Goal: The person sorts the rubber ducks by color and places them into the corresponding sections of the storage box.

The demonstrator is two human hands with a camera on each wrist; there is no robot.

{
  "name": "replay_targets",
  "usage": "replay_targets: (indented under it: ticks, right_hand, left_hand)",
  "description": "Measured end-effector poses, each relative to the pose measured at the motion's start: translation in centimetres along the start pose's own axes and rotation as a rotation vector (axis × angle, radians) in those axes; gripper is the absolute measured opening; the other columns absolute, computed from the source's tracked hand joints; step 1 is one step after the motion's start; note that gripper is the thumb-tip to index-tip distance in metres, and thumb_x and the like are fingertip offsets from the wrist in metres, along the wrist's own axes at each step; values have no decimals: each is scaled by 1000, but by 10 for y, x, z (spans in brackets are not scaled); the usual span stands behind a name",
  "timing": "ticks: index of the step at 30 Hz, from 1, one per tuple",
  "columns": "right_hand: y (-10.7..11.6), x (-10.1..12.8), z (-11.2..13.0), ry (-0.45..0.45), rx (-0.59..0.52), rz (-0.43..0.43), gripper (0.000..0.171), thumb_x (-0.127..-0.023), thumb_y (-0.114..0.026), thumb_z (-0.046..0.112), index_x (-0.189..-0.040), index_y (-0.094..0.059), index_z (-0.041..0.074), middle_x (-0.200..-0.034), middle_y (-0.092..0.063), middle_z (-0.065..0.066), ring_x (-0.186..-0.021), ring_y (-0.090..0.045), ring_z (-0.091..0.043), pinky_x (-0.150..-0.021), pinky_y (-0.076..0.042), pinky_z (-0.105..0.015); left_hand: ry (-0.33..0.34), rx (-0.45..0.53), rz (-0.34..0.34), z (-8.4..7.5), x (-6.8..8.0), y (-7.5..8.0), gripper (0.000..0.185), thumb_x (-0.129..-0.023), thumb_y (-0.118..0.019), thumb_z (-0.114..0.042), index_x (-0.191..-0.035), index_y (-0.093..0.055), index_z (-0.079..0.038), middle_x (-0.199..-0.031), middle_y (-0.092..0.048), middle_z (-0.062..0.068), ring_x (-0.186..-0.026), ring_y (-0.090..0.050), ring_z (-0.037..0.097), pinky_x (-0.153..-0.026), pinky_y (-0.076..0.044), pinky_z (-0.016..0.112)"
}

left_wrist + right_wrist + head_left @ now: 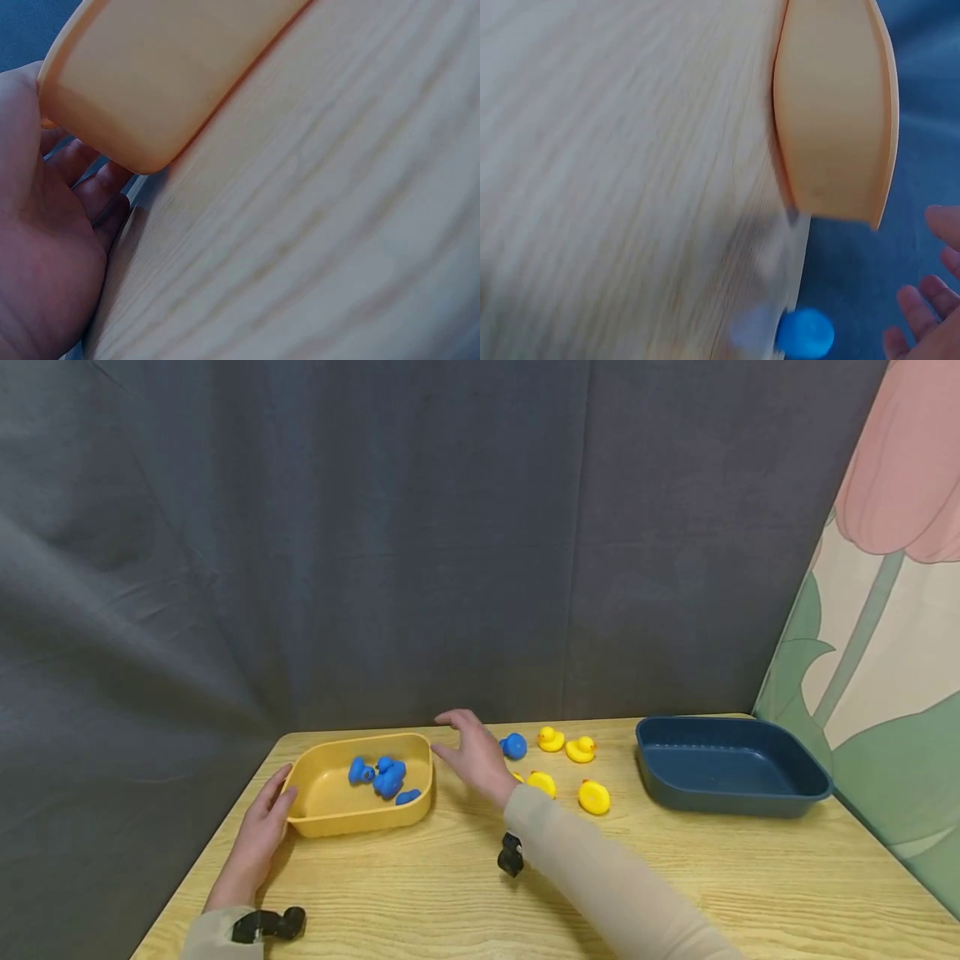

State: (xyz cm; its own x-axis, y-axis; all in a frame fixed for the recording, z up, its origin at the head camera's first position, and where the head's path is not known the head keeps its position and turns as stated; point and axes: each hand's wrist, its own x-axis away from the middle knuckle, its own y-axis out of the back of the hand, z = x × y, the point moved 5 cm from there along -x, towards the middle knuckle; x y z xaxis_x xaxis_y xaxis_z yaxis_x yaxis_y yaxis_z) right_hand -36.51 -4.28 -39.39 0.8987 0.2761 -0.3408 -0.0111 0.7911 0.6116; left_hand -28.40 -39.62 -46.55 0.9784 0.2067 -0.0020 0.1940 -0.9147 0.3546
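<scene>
A yellow tub (337, 821) stands at the table's left and holds several blue ducks (386, 777). My left hand (279, 795) grips the tub's left end, thumb over the rim; in the left wrist view its fingers (94, 180) lie beside the tub's corner (150, 82). My right hand (459, 742) hovers open, fingers spread, just right of the tub. One blue duck (514, 745) sits on the table right beside that hand, and it also shows as a blur, the blue duck (805, 332), near the spread fingers (930, 296). The hand holds nothing.
Several yellow ducks lie right of my hand, among them a far duck (551, 739) and a near duck (594, 797). A dark blue tub (731, 803) stands at the right. A grey curtain hangs behind the table's far edge; a painted panel borders the right.
</scene>
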Motion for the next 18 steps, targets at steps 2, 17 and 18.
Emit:
replay_targets:
  ticks: [2, 17, 18]
  right_hand:
    - [5, -2, -7, -10, 21, -8, 48, -105, -80, 24, -150, -66, 12, -154, -60, -8, -136, -62, -32, -112, -55, -50]
    - [25, -21, -47, -61, 153, -8, 59, -105, -80, 26, -158, -61, 12, -161, -57, -13, -148, -53, -38, -128, -36, -56]
    - [26, -22, -49, -66, 156, 0, 59, -105, -80, 26, -159, -60, 12, -162, -57, -14, -149, -53, -39, -129, -35, -57]
  left_hand:
    - [-4, -3, 0, 0, 0, 0, 70, -121, -45, -37, -180, -11, -20, -185, -7, 11, -169, -8, 33, -135, -16, 52]
    - [-38, -33, 5, -1, 0, 0, 70, -121, -45, -37, -180, -12, -18, -185, -9, 14, -169, -9, 35, -135, -16, 54]
    - [-37, -33, 4, 0, 0, 0, 70, -121, -45, -37, -180, -12, -18, -185, -9, 14, -169, -8, 35, -135, -16, 54]
